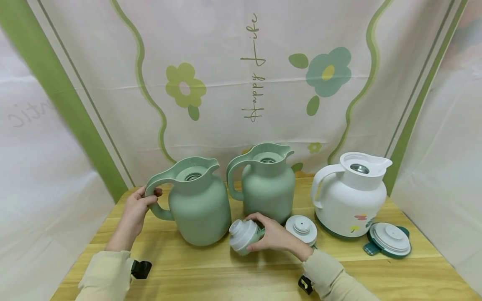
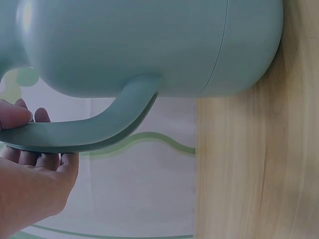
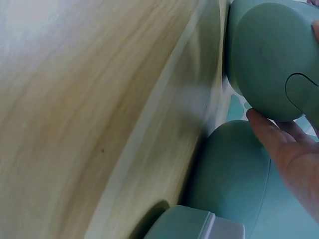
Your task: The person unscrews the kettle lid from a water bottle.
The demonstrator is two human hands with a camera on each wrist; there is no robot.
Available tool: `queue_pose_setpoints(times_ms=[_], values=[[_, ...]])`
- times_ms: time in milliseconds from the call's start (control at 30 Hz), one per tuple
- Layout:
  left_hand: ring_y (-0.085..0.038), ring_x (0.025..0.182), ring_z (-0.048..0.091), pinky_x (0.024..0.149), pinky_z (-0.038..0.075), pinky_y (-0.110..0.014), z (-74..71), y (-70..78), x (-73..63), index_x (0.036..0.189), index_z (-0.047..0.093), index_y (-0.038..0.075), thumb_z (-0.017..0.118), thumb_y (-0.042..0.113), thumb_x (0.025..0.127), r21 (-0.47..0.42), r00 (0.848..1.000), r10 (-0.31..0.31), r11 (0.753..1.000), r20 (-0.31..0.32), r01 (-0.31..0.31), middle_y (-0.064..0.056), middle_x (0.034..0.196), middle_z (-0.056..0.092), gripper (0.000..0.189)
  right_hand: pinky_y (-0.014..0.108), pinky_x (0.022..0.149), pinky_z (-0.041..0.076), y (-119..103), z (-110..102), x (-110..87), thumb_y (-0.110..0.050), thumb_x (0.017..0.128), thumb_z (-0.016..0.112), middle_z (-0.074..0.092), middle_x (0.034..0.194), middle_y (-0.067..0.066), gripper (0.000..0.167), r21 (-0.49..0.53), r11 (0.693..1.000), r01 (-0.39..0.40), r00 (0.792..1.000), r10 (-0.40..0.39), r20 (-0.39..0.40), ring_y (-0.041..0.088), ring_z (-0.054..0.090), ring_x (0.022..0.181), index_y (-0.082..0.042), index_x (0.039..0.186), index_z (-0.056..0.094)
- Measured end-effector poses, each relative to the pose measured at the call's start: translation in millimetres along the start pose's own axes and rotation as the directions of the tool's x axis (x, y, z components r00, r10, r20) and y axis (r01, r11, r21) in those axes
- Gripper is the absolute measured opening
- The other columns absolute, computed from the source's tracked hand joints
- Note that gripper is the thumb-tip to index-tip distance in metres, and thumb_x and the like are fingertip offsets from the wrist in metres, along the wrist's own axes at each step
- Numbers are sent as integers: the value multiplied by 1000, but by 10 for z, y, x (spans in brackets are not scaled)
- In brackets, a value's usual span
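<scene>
My left hand (image 1: pixel 137 209) (image 2: pixel 40 181) grips the handle (image 2: pixel 84 134) of the left green thermos jug (image 1: pixel 201 215), which stands upright with its mouth uncovered. In front of that jug, above the table, a thermos lid (image 1: pixel 241 238) with a white stepped underside and green top is held on its side by my right hand (image 1: pixel 276 236). The right wrist view shows the lid's round green top (image 3: pixel 269 62), with fingers at its edge. A second green jug (image 1: pixel 269 190) stands uncovered behind my right hand.
Another lid (image 1: pixel 301 230) lies white side up, right of my right hand. Farther right stands an uncovered white thermos jug (image 1: pixel 348 205), its dark-green-edged lid (image 1: pixel 391 238) upside down beside it. A printed curtain (image 1: pixel 226 83) hangs behind the wooden table (image 1: pixel 203 276).
</scene>
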State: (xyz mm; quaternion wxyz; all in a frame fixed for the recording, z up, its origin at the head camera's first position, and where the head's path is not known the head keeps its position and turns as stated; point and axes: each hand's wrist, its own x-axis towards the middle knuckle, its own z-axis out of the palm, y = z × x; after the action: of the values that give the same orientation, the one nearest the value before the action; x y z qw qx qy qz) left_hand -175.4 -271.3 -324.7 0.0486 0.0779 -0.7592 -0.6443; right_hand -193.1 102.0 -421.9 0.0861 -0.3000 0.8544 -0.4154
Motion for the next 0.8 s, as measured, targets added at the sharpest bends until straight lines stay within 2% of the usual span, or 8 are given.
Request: queue_pose_setpoints(times_ms=[233,533,800], values=[[4,95,51,97,27,-31,2,-6,-5,95,62,32,49,1,87,13,1000,8,1000,-4,-8,26,84,61,34,37,93,45,44,23,-7,-34,68,84,56,126,4,74,28,1000,-14,1000,14,-5,20,54,115,-14,129,48],[3,96,51,97,28,-31,4,-9,-4,94,62,33,49,0,87,11,1000,8,1000,-6,-8,26,84,61,35,38,95,47,68,132,-36,-31,67,85,54,125,7,77,-78,997,25,998,-30,-58,22,54,116,-8,128,44],[3,96,50,96,29,-30,3,-11,-9,96,61,32,49,1,87,11,1000,3,1000,-3,-3,27,84,61,34,36,98,47,90,228,-42,-30,68,85,52,125,8,76,-133,988,84,996,-87,-14,24,54,115,-5,126,43]])
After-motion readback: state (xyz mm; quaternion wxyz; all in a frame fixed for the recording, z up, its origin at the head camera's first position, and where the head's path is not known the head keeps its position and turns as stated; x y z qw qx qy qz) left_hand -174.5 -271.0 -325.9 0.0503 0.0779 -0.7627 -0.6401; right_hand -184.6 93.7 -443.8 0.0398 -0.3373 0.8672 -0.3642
